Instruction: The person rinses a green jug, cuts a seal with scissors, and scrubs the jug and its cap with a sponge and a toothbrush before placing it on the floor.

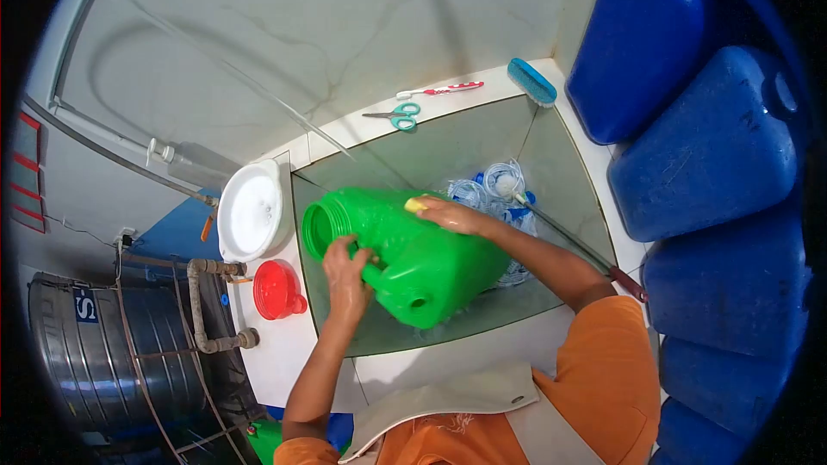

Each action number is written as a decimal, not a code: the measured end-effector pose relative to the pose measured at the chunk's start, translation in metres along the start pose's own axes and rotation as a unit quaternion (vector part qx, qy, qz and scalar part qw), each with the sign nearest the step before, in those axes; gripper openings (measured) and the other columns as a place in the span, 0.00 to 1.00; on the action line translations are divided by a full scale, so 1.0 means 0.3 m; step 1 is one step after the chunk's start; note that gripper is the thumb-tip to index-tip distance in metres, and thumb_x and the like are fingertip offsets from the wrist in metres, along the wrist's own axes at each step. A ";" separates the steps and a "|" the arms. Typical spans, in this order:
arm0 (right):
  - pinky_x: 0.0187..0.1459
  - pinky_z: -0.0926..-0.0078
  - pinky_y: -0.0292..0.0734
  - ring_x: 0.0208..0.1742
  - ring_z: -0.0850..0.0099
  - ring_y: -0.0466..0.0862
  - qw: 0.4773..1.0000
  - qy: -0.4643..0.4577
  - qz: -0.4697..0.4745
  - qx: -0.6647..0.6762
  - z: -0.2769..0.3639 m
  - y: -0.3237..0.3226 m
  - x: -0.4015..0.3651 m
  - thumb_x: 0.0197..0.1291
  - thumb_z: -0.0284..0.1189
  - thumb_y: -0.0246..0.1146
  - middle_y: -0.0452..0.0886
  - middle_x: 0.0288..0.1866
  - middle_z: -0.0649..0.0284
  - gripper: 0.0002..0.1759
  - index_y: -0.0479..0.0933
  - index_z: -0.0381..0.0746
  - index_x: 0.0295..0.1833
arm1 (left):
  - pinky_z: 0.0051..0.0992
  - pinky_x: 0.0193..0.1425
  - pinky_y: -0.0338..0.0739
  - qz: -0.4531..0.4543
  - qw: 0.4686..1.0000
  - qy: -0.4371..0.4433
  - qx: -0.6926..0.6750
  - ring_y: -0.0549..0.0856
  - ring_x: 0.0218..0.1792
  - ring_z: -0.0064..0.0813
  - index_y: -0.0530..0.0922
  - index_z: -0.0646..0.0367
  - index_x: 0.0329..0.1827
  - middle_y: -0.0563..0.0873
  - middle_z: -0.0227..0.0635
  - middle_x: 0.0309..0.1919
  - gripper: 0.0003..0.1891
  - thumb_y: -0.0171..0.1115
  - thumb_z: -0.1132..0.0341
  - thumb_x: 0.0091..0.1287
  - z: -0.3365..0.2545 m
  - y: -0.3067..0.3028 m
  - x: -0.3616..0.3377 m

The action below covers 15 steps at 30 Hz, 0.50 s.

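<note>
A large green plastic jerry can lies tilted on its side over the sink basin, its wide threaded mouth uncapped and turned to the left. My left hand is closed around the can's handle, close to the mouth. A yellow sponge is under the fingers of my right hand, pressed against the can's upper side. Behind the can, several white and blue corded items lie in the basin, partly hidden by it.
Teal scissors, a red-and-white toothbrush and a blue brush rest on the back ledge. A white bowl and red funnel stand left. Blue jerry cans line the right. A long-handled tool leans across the basin.
</note>
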State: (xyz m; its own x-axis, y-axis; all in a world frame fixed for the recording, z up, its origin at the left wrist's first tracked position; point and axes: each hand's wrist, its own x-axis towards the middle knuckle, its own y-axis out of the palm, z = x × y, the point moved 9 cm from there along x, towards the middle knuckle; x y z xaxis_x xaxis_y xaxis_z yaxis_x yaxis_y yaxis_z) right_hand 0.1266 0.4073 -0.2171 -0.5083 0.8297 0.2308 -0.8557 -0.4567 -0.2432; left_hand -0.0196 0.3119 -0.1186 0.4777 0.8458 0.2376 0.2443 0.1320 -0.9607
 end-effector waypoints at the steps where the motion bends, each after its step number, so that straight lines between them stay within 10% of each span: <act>1: 0.60 0.66 0.65 0.55 0.58 0.75 1.000 -0.002 0.001 -0.001 -0.121 0.018 -0.027 0.67 0.40 0.47 0.76 0.55 0.50 0.23 0.74 0.32 0.51 | 0.36 0.51 0.72 -0.048 0.995 -0.072 0.050 0.74 0.53 0.47 0.74 0.56 0.48 0.70 0.50 0.58 0.21 0.65 0.76 0.48 0.057 -0.006 -0.025; 3: 0.59 0.61 0.65 0.53 0.53 0.74 0.974 0.215 -0.064 -0.033 -0.526 -0.008 -0.110 0.67 0.37 0.46 0.76 0.52 0.49 0.20 0.75 0.32 0.46 | 0.35 0.54 0.72 -0.101 0.979 -0.147 0.103 0.72 0.57 0.48 0.73 0.55 0.55 0.65 0.54 0.63 0.26 0.64 0.77 0.49 0.124 -0.032 -0.083; 6: 0.58 0.53 0.65 0.51 0.48 0.74 0.900 0.340 -0.091 -0.259 -0.430 -0.012 -0.170 0.66 0.34 0.47 0.76 0.48 0.47 0.16 0.75 0.33 0.41 | 0.36 0.59 0.70 0.045 0.950 -0.259 -0.167 0.69 0.61 0.47 0.59 0.48 0.70 0.58 0.59 0.66 0.38 0.59 0.79 0.53 0.264 0.070 -0.160; 9: 0.61 0.49 0.61 0.55 0.46 0.72 0.933 -0.022 -0.174 -0.315 -0.158 0.176 -0.091 0.66 0.34 0.48 0.74 0.51 0.42 0.17 0.73 0.32 0.49 | 0.37 0.59 0.72 0.081 0.922 -0.211 -0.313 0.73 0.58 0.46 0.44 0.44 0.75 0.56 0.57 0.68 0.46 0.56 0.80 0.54 0.264 0.102 -0.205; 11: 0.64 0.52 0.58 0.61 0.46 0.68 0.950 -0.073 -0.165 -0.254 0.096 0.236 0.004 0.66 0.35 0.48 0.69 0.58 0.41 0.21 0.69 0.31 0.56 | 0.35 0.57 0.74 0.058 0.617 -0.374 -0.690 0.75 0.56 0.41 0.38 0.45 0.75 0.59 0.53 0.67 0.48 0.56 0.79 0.56 0.267 0.157 -0.275; 12: 0.67 0.55 0.56 0.65 0.46 0.65 0.960 -0.082 -0.146 -0.224 0.143 0.254 0.053 0.66 0.35 0.48 0.65 0.64 0.42 0.24 0.66 0.29 0.60 | 0.31 0.49 0.79 -0.067 0.546 -0.375 -0.746 0.80 0.49 0.37 0.47 0.54 0.74 0.68 0.49 0.60 0.39 0.55 0.76 0.59 0.254 0.140 -0.262; 15: 0.60 0.55 0.64 0.57 0.50 0.72 0.950 -0.075 -0.226 -0.202 -0.066 0.214 0.248 0.63 0.33 0.49 0.73 0.53 0.42 0.19 0.71 0.32 0.53 | 0.28 0.35 0.81 -0.061 0.631 -0.537 -0.557 0.83 0.37 0.34 0.61 0.61 0.64 0.76 0.46 0.49 0.26 0.57 0.67 0.63 0.252 0.189 -0.295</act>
State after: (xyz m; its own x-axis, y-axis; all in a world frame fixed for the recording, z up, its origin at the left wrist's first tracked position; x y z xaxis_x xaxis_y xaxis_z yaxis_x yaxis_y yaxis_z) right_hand 0.0359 0.4460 -0.2341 -0.1307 0.8432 0.5215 -0.8985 0.1216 -0.4218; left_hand -0.1116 0.2836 -0.2050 -0.3030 0.8060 -0.5084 0.9509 0.2908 -0.1056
